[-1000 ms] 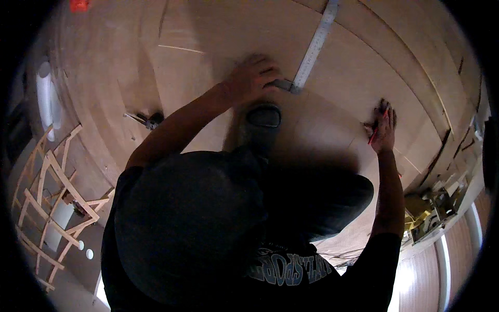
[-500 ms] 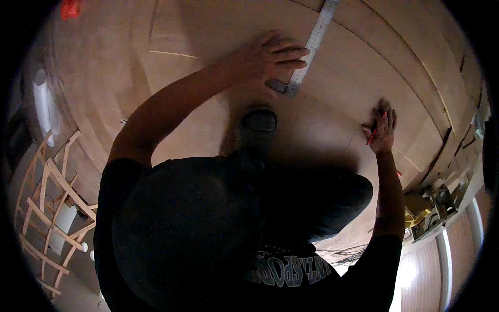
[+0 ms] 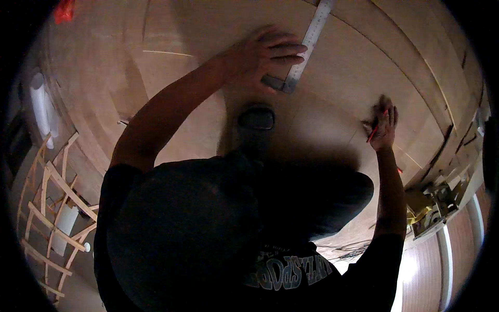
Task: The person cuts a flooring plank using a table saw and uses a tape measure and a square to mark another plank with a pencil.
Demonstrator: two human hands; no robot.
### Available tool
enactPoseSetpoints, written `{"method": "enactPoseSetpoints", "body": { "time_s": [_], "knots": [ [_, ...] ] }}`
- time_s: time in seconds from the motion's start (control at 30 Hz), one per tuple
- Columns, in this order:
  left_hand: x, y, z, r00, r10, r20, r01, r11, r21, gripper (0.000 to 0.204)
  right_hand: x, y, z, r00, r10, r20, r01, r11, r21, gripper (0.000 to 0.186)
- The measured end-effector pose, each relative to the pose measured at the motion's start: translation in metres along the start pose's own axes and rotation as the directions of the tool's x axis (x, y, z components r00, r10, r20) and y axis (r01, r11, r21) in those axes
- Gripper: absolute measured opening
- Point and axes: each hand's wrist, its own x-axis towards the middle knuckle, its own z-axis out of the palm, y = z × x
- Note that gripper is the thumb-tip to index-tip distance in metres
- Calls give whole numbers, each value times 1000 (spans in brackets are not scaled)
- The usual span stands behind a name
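Observation:
My left hand [image 3: 273, 52] lies with its fingers stretched out and slightly apart. The fingertips touch the blade of a metal try square [image 3: 311, 41], and the thumb is close to its short dark stock. The square rests on a large brown wooden board [image 3: 332, 99], its marked blade pointing away from me. Farther right, my right hand [image 3: 385, 130] is closed round a thin red pencil [image 3: 371, 133] and rests low over the board. A thin dark line shows on the board just left of the pencil. The palm side of both hands is hidden.
My dark shoe [image 3: 257, 118] stands on the board between my arms. A wooden lattice frame [image 3: 54, 208] and a white roll [image 3: 39, 106] lie at the left. A red bag-like thing [image 3: 64, 11] sits at the far left. A box with yellow items [image 3: 423, 213] stands right, with cables [image 3: 351, 253] nearby.
The whole view has shifted slightly. My left hand stays at the try square, and my right hand keeps the pencil at nearly the same spot.

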Motion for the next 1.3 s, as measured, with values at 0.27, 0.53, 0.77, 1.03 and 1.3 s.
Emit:
{"method": "enactPoseSetpoints", "body": {
  "time_s": [0.27, 0.53, 0.77, 1.03, 1.3],
  "knots": [
    [-2, 2, 2, 1000, 0, -12, 0, 1000, 20, 96, -2, 1, 1, 999, -35, -2, 35, 999, -19, 62],
    [-2, -1, 9, 1000, -3, 1, 3, 1000, 11, 95, 5, -11, -13, 997, 15, 77, -11, 998, -61, 61],
    [-3, 1, 4, 1000, -7, -3, 7, 1000, -27, 97, 10, -27, -25, 995, 47, 84, -47, 999, -3, 65],
    [-3, 2, 2, 1000, 2, -3, -2, 1000, -2, 92, 44, -66, -29, 994, 47, 95, -49, 999, 19, 62],
    [-3, 3, -2, 1000, -9, 3, 9, 1000, 11, 92, 40, -63, -25, 986, 74, 148, -73, 997, -15, 62]
  ]
}}
